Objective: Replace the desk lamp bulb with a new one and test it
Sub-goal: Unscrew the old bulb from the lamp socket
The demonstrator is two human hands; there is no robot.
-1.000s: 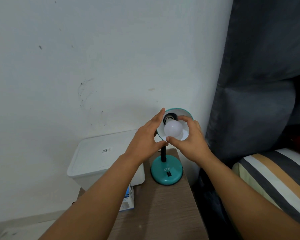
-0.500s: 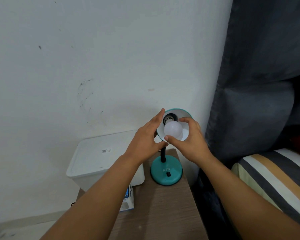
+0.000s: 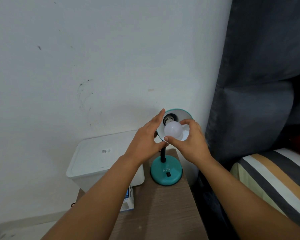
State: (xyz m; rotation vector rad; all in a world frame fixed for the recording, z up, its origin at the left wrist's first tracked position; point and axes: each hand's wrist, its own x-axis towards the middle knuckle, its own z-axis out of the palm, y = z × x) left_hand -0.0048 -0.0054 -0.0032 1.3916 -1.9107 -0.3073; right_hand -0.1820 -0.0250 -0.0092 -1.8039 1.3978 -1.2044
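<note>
A teal desk lamp stands on a wooden side table (image 3: 163, 210), its round base (image 3: 166, 173) bearing a black switch. Its shade (image 3: 179, 113), white inside, tilts up toward me. A white round bulb (image 3: 173, 129) sits in the socket at the shade's centre, unlit. My right hand (image 3: 191, 141) grips the bulb with thumb below and fingers over its right side. My left hand (image 3: 146, 139) cups the shade's left rim, thumb under the lower edge, holding the lamp head.
A white lidded plastic bin (image 3: 97, 158) stands left of the table against the white wall. A small blue-and-white box (image 3: 129, 199) lies on the table under my left forearm. A dark grey headboard (image 3: 260, 84) and striped bedding (image 3: 274, 174) lie to the right.
My right hand's fingers have shifted around the bulb, with the thumb now lower beneath it. The left hand and the lamp stay where they were.
</note>
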